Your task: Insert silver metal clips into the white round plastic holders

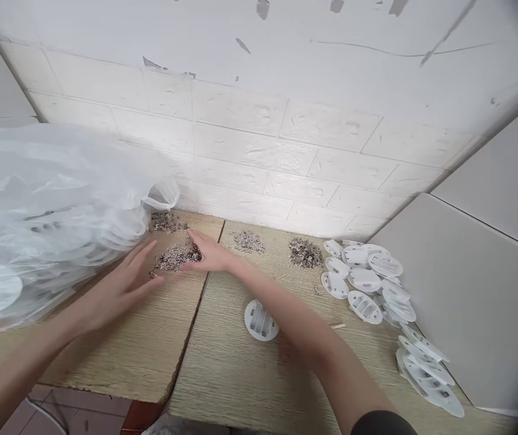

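Note:
My left hand (116,290) is over the left board with its fingers spread, just left of a pile of small metal parts (175,256). At that pile's right edge is my right hand (209,254), thumb and fingers apart around its side. Neither hand shows anything held. A second small pile (165,222) lies behind, near the bag. One round white plastic piece (261,320) with battery-like slots lies on the right board, partly beside my right forearm.
A large clear plastic bag (60,205) of white discs fills the left. Two more metal-part piles (248,241) (305,252) lie near the brick wall (250,145). White round pieces (364,280) are heaped at right, with a stack (428,368) nearer. A gap divides the boards.

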